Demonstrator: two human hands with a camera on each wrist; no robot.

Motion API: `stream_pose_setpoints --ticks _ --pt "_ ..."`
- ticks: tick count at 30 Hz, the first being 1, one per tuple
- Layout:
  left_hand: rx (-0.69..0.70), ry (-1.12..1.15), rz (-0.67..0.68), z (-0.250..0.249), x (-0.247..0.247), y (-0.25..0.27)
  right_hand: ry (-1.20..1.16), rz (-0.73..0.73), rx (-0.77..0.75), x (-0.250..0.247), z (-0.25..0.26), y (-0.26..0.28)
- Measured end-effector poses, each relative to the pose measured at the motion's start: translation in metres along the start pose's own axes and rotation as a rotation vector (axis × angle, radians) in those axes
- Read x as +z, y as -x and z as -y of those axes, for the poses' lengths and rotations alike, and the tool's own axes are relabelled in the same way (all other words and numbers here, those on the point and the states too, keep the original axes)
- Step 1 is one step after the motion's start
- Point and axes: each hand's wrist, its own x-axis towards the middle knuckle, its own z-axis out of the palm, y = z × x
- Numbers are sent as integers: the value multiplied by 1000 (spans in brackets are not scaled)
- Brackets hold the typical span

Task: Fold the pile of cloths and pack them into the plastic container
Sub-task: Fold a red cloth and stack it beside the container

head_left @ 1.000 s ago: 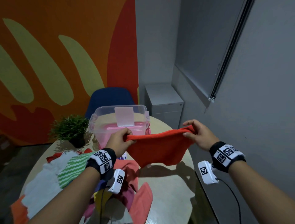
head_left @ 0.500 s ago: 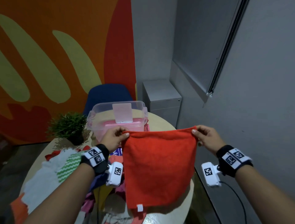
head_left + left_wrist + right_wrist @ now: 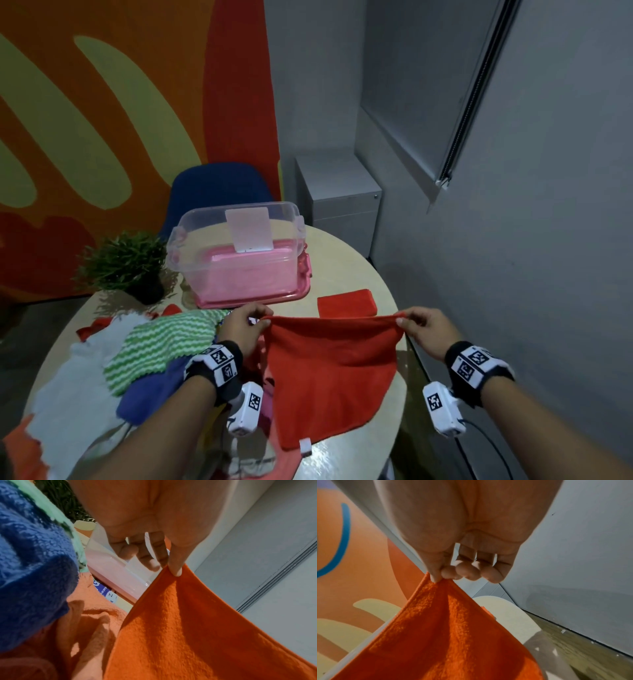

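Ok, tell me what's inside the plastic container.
Through the clear wall of the plastic container, only pink shows, probably the pink lid it stands on. Its floor is not visible from above, so any cloths inside cannot be confirmed.

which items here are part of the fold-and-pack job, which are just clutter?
Job:
- red cloth, pinched at its top corners by left hand and right hand
- folded red cloth on the table
- pile of cloths
- plastic container

Lying about:
- potted plant
- blue chair
- grey cabinet
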Motion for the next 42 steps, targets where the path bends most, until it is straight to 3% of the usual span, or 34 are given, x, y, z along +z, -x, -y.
stream_pose_setpoints --ticks 8,15,19,22,31,37,42 --pt "-68 4 15 1 12 17 -161 15 144 12 6 -13" --pt "10 122 -46 -13 -13 2 28 -47 -84 1 31 -30" --pt "102 209 -82 -43 -31 -7 -20 -148 -197 -16 50 -31" --pt "176 221 -103 -60 -43 -6 -170 -144 -233 -26 69 -24" --pt "299 512 84 -93 -72 38 -399 -136 -274 -59 108 31" --pt "319 576 38 -100 -82 41 -412 -103 -297 -63 118 44" --pt "243 472 10 -84 -65 15 -365 -101 -165 -52 93 20"
